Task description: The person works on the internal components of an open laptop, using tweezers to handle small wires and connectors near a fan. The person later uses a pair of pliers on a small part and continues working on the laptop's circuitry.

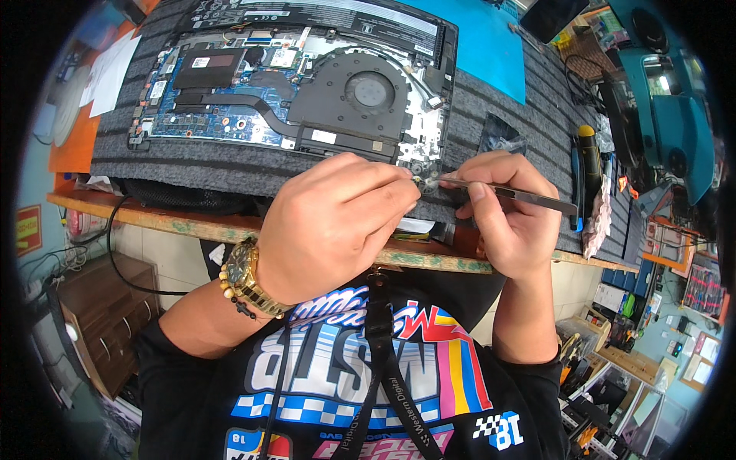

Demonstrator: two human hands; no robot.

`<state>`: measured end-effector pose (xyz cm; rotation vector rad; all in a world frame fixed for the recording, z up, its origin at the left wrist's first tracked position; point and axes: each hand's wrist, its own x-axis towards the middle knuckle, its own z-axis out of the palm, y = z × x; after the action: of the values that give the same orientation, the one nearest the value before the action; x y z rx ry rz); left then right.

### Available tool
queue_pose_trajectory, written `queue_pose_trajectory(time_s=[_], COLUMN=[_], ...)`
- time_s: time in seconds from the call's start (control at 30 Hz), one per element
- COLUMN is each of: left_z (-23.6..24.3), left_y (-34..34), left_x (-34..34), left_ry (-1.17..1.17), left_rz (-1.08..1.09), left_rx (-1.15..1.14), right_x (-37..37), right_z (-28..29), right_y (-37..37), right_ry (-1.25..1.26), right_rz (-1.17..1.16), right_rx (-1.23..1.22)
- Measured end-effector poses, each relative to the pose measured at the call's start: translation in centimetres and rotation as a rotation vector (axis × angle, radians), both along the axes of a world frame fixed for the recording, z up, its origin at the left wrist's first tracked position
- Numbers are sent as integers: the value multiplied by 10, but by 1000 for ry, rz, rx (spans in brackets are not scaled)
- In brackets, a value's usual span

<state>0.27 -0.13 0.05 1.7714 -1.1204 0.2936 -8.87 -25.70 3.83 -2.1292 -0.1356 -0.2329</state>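
An opened laptop chassis [284, 130] lies on a grey striped mat [115, 161], showing its blue board [199, 119], fan [364, 93] and black battery [314, 15]. At its lower right corner, my left hand [330, 222], with a gold watch on the wrist, has its fingers closed together over the edge; what they hold is hidden. Just right of it my right hand [510, 215] grips dark metal tweezers [537, 198], held nearly level, with the tips at that corner by small fittings [425, 181] too small to make out.
A blue mat [498, 61] lies at the back right. At the right are yellow-and-black tools [589, 153], a small dark bag [500, 134] and teal equipment [675, 146]. White paper [111, 77] lies at the left. The wooden bench edge [192, 221] runs below my hands.
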Motion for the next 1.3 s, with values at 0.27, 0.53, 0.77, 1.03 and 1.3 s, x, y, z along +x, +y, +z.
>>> queue_pose_trajectory(time_s=[0.27, 0.53, 0.77, 1.03, 1.3], left_z=[2, 2, 2, 4, 4], left_y=[0, 2, 1, 1, 0], left_x=[-1, 1, 1, 2, 2], left_ry=[14, 43, 88, 87, 77], left_rz=[7, 2, 10, 2, 6], left_rx=[12, 16, 11, 20, 32], right_x=[-2, 0, -1, -2, -2], right_z=[2, -2, -1, -8, -5], right_y=[2, 10, 11, 11, 7], right_ry=[0, -51, -44, -90, -135], right_rz=[12, -88, -98, -123, -13], right_rx=[-27, 48, 38, 172, 49])
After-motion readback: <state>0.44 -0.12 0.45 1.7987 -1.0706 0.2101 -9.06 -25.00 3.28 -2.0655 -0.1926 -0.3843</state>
